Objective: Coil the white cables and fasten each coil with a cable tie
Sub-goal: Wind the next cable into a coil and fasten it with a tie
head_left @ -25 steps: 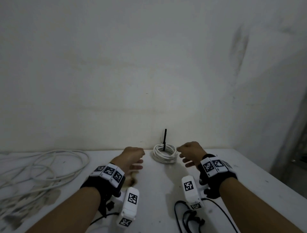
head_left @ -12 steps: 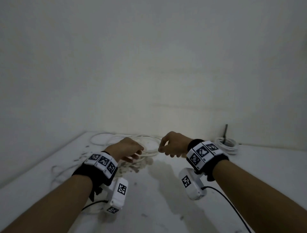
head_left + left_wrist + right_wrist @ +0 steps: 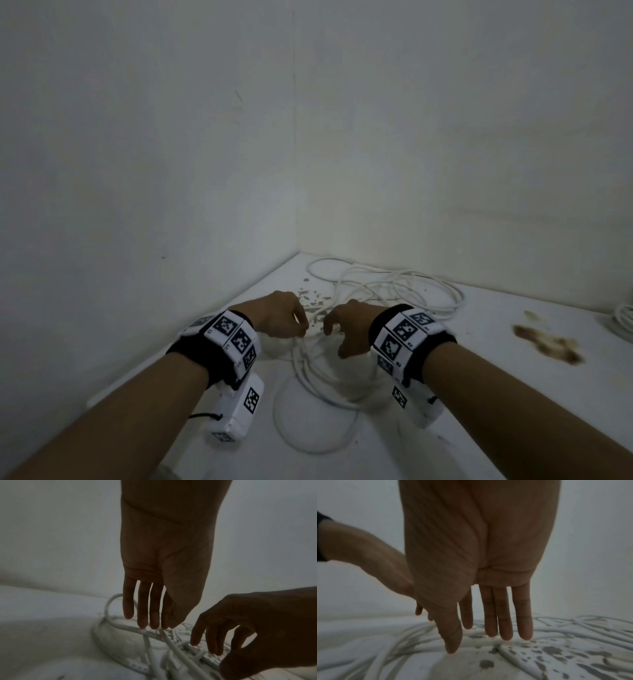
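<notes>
A loose tangle of white cable (image 3: 303, 363) sprawls over the table's far left corner, with loops running back to the wall. My left hand (image 3: 298, 325) and right hand (image 3: 330, 329) hover side by side over its near part. In the left wrist view the left hand (image 3: 154, 615) points straight down, and its fingertips (image 3: 143, 625) touch a cable strand (image 3: 130, 628). The right hand (image 3: 488, 622) has its fingers stretched out just above the strands (image 3: 556, 632) and holds nothing. No cable tie shows.
The white table (image 3: 479, 377) meets two walls at the corner behind the tangle. A brown stain (image 3: 548, 344) marks the table on the right. Part of a coiled white cable (image 3: 624, 320) shows at the right edge. Grey flecks (image 3: 313, 301) dot the surface near the hands.
The view has swung left from the tied coil to the loose tangle in the corner. Both hands have moved over the tangle, come down, and their fingers have straightened.
</notes>
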The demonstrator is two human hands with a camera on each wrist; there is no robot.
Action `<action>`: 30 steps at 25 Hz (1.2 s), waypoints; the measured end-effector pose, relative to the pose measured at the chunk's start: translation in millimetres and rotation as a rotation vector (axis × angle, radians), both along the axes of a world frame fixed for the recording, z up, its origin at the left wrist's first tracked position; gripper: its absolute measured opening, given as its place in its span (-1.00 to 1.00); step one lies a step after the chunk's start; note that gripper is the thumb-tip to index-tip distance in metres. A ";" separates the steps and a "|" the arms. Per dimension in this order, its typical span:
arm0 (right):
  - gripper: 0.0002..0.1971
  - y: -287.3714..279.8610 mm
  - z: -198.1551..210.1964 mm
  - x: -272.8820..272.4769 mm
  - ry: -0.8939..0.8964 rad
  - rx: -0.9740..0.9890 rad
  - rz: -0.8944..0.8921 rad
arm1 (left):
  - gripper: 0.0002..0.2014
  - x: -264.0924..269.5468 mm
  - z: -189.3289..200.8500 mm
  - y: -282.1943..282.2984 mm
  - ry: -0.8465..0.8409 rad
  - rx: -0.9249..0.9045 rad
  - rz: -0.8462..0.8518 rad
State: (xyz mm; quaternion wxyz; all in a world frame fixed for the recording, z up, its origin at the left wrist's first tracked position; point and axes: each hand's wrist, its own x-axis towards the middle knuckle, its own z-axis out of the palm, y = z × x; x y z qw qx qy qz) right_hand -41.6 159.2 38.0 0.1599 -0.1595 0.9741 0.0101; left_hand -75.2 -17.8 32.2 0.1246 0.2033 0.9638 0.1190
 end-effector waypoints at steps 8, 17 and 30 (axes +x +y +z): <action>-0.83 2.2 20.5 -6.9 0.123 0.014 0.064 | -0.53 3.9 -3.2 4.3 -0.009 0.111 -0.023; -0.80 84.7 170.7 13.7 0.598 -0.416 -0.172 | -0.90 -4.9 12.4 33.7 0.119 0.539 -0.063; -0.37 185.6 219.3 59.9 0.827 -0.963 -0.772 | -0.73 1.9 102.7 148.6 -0.747 1.972 0.103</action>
